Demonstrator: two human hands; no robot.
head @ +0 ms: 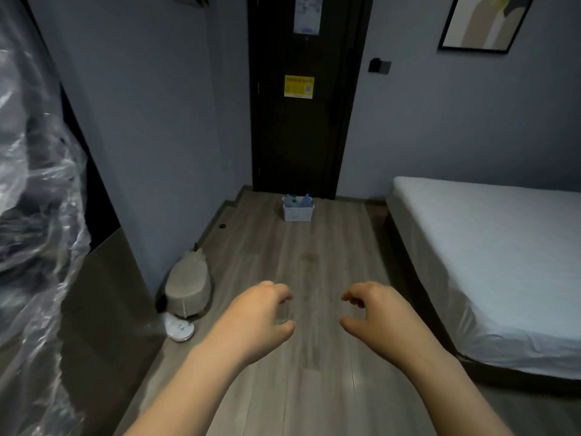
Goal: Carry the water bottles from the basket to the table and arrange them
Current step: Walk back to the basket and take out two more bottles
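Both hands are out in front over the floor (pixel 314 388). Left hand (pixel 261 313) and right hand (pixel 377 313) are empty, fingers loosely curled, gripping nothing. Basket (pixel 298 213) sits on the floor by the dark door (pixel 301 136), well ahead of me, with the water bottles (pixel 304 201) inside. Bed (pixel 487 247) on my right.

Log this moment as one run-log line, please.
phase: pre-pickup | left hand: empty, fingers loosely curled | right hand: empty, fingers loosely curled | basket: on floor by door, bottles inside | table: not in view
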